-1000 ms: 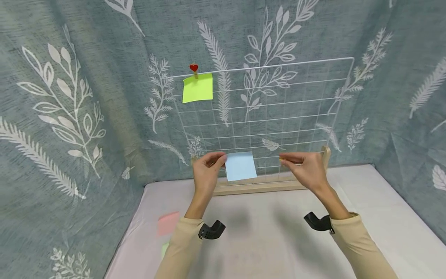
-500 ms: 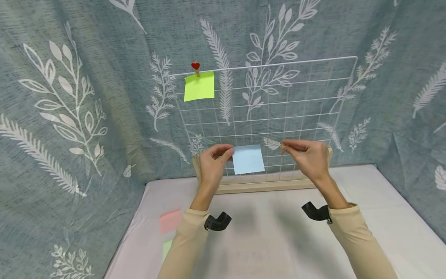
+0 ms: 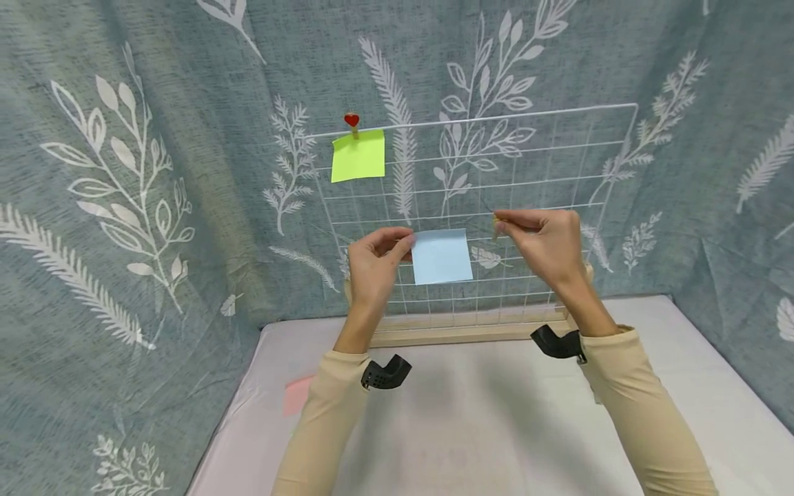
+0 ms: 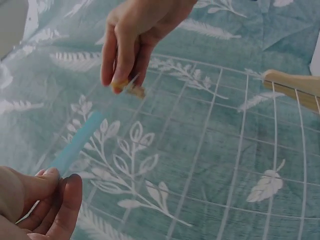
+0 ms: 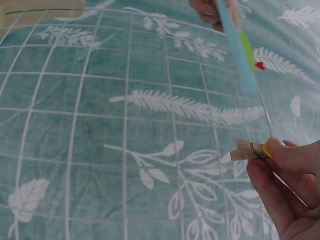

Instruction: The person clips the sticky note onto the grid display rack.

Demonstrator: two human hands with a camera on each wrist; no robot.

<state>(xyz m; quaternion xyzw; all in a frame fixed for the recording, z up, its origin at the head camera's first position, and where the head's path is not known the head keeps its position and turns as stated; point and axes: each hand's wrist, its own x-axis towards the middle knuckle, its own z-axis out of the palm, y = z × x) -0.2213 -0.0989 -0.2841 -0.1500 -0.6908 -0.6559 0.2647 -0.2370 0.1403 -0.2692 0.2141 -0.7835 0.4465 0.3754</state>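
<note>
I see the blue sticky note (image 3: 442, 257) just right of the left hand (image 3: 375, 265), the nearer one, which pinches its upper left corner; the right hand (image 3: 548, 244), apart from the note, pinches a wooden clothespin (image 5: 246, 149) pointing lengthwise outward, wire grid (image 3: 474, 120) behind.

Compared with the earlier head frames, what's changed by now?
The left hand has raised the blue note, shifting it slightly right, before the wire grid; the right hand has raised the clothespin, which now appears nearer the note. Nothing was taken hold of or let go. The yellow-green note still hangs from its heart clip; the pink note lies where it was.
</note>
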